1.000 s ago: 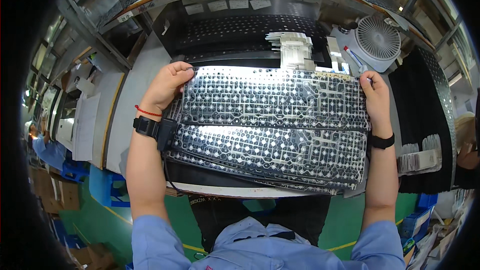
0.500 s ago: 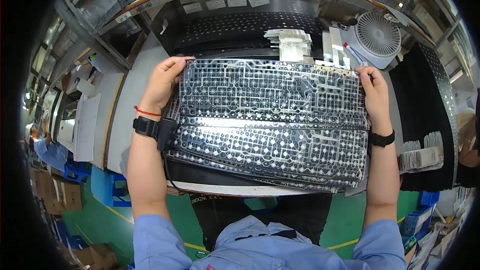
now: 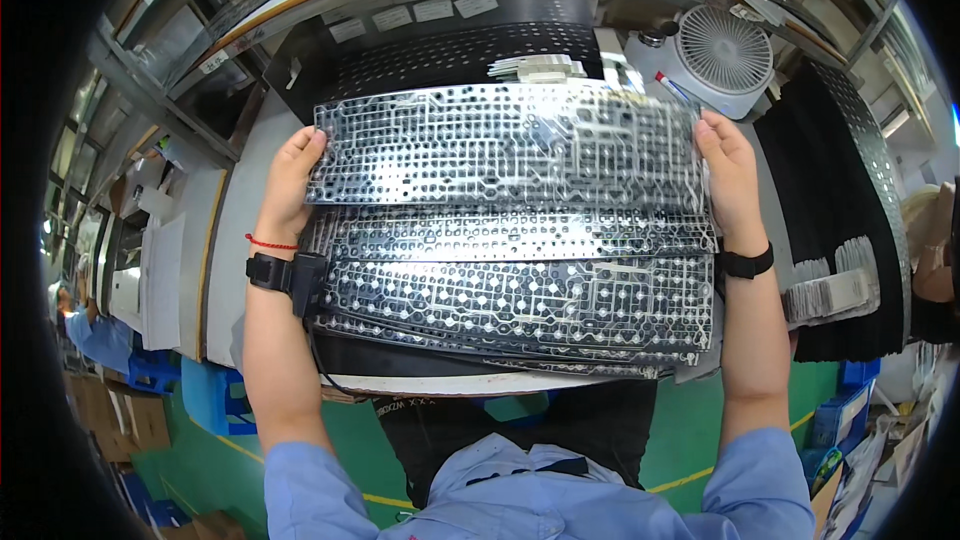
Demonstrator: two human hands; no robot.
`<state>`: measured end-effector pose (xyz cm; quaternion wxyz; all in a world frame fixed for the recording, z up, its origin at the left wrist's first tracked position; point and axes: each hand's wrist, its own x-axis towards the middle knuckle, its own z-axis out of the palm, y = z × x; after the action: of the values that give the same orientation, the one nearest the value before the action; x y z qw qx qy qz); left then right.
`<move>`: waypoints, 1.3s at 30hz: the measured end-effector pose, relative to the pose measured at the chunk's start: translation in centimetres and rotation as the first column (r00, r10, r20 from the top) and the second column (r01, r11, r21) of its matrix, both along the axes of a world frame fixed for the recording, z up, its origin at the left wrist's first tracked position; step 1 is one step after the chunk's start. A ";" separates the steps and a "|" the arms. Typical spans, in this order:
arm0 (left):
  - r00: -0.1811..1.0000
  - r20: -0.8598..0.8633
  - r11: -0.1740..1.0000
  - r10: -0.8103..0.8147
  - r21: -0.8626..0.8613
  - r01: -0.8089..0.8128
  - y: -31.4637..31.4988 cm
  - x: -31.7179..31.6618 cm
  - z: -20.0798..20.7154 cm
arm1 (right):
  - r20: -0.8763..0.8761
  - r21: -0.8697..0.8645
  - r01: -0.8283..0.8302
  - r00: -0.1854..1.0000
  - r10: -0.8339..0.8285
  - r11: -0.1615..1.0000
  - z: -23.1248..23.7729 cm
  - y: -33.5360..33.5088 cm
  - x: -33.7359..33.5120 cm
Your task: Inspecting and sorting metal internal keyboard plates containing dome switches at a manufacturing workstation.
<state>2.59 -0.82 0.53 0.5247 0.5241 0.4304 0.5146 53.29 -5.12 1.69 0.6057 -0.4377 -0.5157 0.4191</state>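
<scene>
Between my two hands is a keyboard membrane [image 3: 470, 145], a thin clear sheet covered with dark dots and silvery traces. My left hand [image 3: 293, 172] pinches its left edge, thumb on top. At the opposite edge my right hand [image 3: 732, 178] grips it the same way. The sheet is tilted, its far edge raised over the bench and its near edge above a pile of similar membranes [image 3: 520, 305]. Those lie slightly fanned near the bench's front edge. Shine and motion blur hide part of the held sheet's pattern.
A white fan [image 3: 727, 48] stands at the back right, with a red-capped marker [image 3: 670, 85] beside it. White flat pieces [image 3: 538, 68] sit behind the sheet. Right of my arm are black sheets [image 3: 815, 170] and a white bundle [image 3: 832, 292]. A shelf edge [image 3: 330, 2] crosses the back.
The top membrane has lifted and shifted away from me, off the pile, with both hands gripping it. More of the membrane beneath shows. The view has shifted slightly.
</scene>
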 end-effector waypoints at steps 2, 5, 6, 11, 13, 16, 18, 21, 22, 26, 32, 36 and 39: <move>1.000 0.023 1.000 0.003 -0.017 -0.002 0.1 -0.1 -0.2 | 0.052 -0.024 -0.025 0.998 0.026 0.999 0.6 -0.3 -0.2; 0.999 0.033 1.000 0.007 -0.018 -0.006 0.3 -0.6 -0.5 | 0.066 -0.028 -0.020 0.998 0.022 0.999 0.4 -0.2 0.1; 0.999 0.040 1.000 0.008 -0.021 -0.007 0.3 -0.5 -0.5 | 0.032 -0.030 -0.004 0.999 0.005 1.000 0.5 -0.3 -0.1; 0.996 0.047 0.997 0.071 -0.035 -0.069 0.3 -0.4 -0.6 | 0.046 -0.011 -0.003 0.999 0.004 1.000 0.0 0.0 0.6; 0.994 0.041 0.995 0.100 -0.027 -0.099 0.4 -0.4 -0.7 | 0.042 -0.015 0.000 0.999 0.001 1.000 0.0 0.0 0.7; 0.993 0.014 0.993 0.120 -0.003 -0.120 0.3 -0.7 -0.8 | 0.008 -0.023 -0.011 1.000 0.011 1.000 0.2 -0.3 0.3; 0.995 -0.027 0.996 0.093 0.018 -0.093 -0.1 -0.9 -0.3 | 0.001 -0.024 -0.018 1.000 0.018 1.000 0.6 -0.5 0.2; 0.992 -0.035 0.992 0.122 0.033 -0.121 -0.4 -0.1 0.2 | -0.018 -0.018 -0.005 1.000 0.005 1.000 0.4 -0.5 0.9; 0.991 -0.034 0.992 0.126 0.035 -0.125 -0.3 -0.1 0.1 | -0.024 -0.019 -0.007 1.000 0.007 1.000 0.5 -0.5 1.0; 0.984 -0.059 0.986 0.167 0.017 -0.167 -0.1 -0.3 -0.2 | -0.046 -0.021 -0.003 0.999 0.002 1.000 1.2 -1.0 -0.2; 0.994 -0.006 0.994 0.108 -0.020 -0.108 -0.2 0.4 -0.4 | -0.049 0.016 -0.017 0.999 0.018 1.000 1.3 -0.8 -1.1; 0.998 0.042 0.999 0.046 0.009 -0.046 0.0 -0.2 -0.4 | 0.132 0.060 -0.048 0.990 0.040 0.997 1.3 -1.4 -0.6; 0.990 -0.106 0.996 0.092 -0.011 -0.094 0.2 -0.5 -0.4 | 0.244 0.038 -0.062 0.968 0.051 0.997 1.1 -1.2 -0.4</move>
<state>2.07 -0.58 0.17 0.4808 0.5257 0.4856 0.5066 52.86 -6.29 2.81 0.5353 -0.4569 -0.6078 0.3678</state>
